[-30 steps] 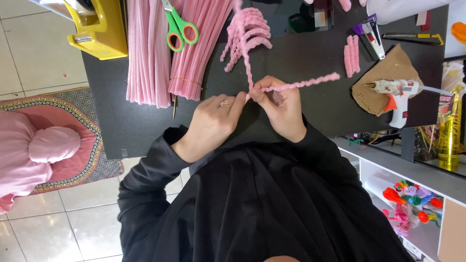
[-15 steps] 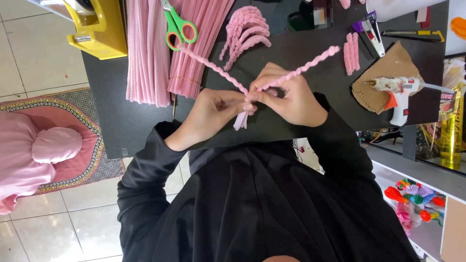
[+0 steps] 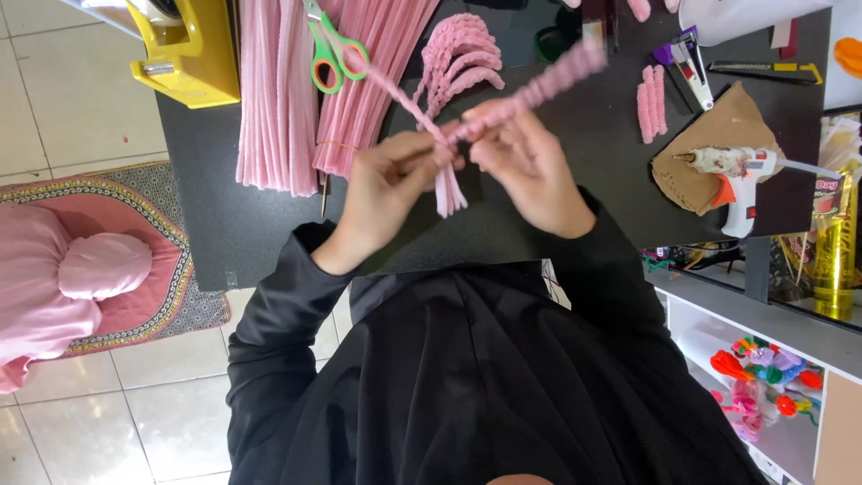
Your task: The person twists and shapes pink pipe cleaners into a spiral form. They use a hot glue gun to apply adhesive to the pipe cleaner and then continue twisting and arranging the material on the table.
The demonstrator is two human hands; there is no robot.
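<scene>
While your left hand and right hand both pinch the crossed, coiled pink fuzzy chenille stems above the black tabletop, their short tails hang toward six o'clock. If either pinch loosens, the crossing could spring apart, and the long end at one o'clock might sweep the pile of curled pink pieces at twelve.

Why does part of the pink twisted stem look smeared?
Head view: motion blur softens the twisted stem near its upper end, above the right hand; the left hand looks sharper; the scissors and glue gun are crisp; lighting is even.
</scene>
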